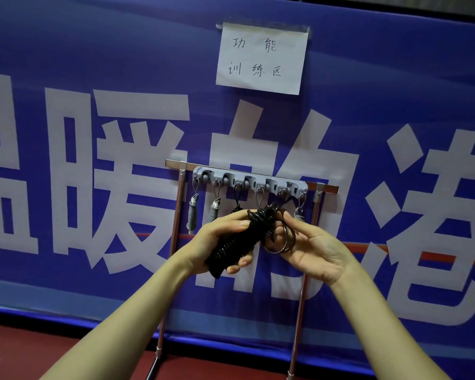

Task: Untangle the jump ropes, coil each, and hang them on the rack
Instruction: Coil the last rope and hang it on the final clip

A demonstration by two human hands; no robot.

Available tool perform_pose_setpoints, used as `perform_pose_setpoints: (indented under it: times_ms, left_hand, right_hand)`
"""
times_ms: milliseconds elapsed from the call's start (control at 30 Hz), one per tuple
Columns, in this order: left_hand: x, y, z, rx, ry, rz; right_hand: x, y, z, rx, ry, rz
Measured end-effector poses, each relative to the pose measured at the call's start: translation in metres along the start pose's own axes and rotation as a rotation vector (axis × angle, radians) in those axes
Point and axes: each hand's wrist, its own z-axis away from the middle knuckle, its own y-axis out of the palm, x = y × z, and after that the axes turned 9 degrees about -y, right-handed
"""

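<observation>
Now left grip (217, 235) clasping black coiled rope (237, 241); right grip (316, 242) pinching its ring (276, 252).

A blue banner (93, 45) fills nearly the whole view, printed with large white characters (115, 171) that run from 9 o'clock to 3 o'clock. A white paper sign (261, 57) with handwritten characters is taped to it at 12 o'clock. A thin red stripe (436, 257) crosses the banner toward 3 o'clock. Dark red floor (39, 349) shows below the banner's lower edge, around 7 o'clock.
</observation>
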Motion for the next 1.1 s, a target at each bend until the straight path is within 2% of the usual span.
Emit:
perform_pose_setpoints:
  times_ms: [300, 500, 600, 733, 800, 900, 967, 1100]
  left_hand:
    - [-0.009, -0.001, 0.006, 0.091, -0.105, -0.036]
    - [-0.001, 0.003, 0.000, 0.114, -0.083, 0.058]
    - [0.005, 0.006, -0.005, 0.048, -0.067, 0.040]
    - [0.010, 0.013, -0.011, -0.086, -0.022, -0.100]
    - [0.012, 0.012, -0.013, -0.135, 0.009, -0.102]
    - [0.011, 0.007, -0.012, -0.229, 0.055, -0.095]
    - [0.012, 0.005, -0.010, -0.266, 0.081, -0.136]
    - [0.016, 0.008, -0.010, -0.307, 0.108, -0.190]
  right_hand:
    - [0.005, -0.003, 0.004, 0.046, 0.054, 0.106]
    - [-0.003, 0.003, 0.003, 0.058, -0.146, 0.202]
    - [-0.012, 0.001, -0.003, 0.003, -0.315, 0.341]
    - [-0.023, -0.002, -0.010, -0.132, -0.540, 0.585]
    - [-0.020, -0.003, -0.010, -0.114, -0.540, 0.641]
    - [-0.013, -0.005, -0.008, 0.018, -0.457, 0.631]
    - [-0.012, -0.007, -0.007, -0.040, -0.479, 0.720]
    - [-0.010, -0.005, -0.008, -0.145, -0.534, 0.666]
